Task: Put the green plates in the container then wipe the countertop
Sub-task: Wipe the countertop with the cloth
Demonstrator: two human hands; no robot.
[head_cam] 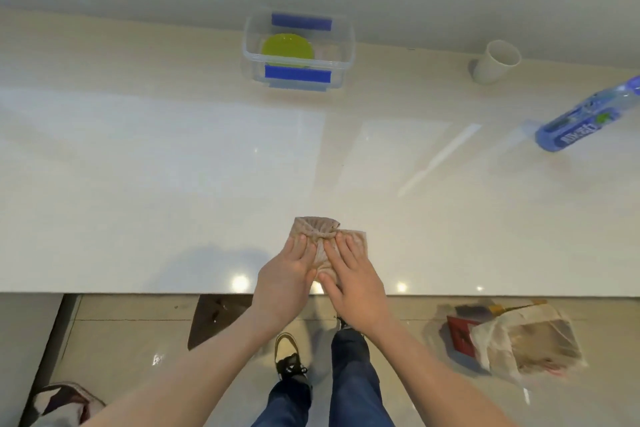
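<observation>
Green plates (287, 51) lie inside a clear plastic container (346, 45) with blue clips at the back of the glossy cream countertop (173, 166). Near the front edge a crumpled beige cloth (317, 229) rests on the counter. My left hand (285, 276) and my right hand (353, 276) both lie flat on the cloth with fingers spread, side by side, pressing it down.
A white paper cup (497, 62) stands at the back right. A blue spray bottle (585, 121) stands at the far right. Below the counter edge, the tiled floor holds a plastic bag with boxes (519, 336) at the right; my legs and shoes show beneath.
</observation>
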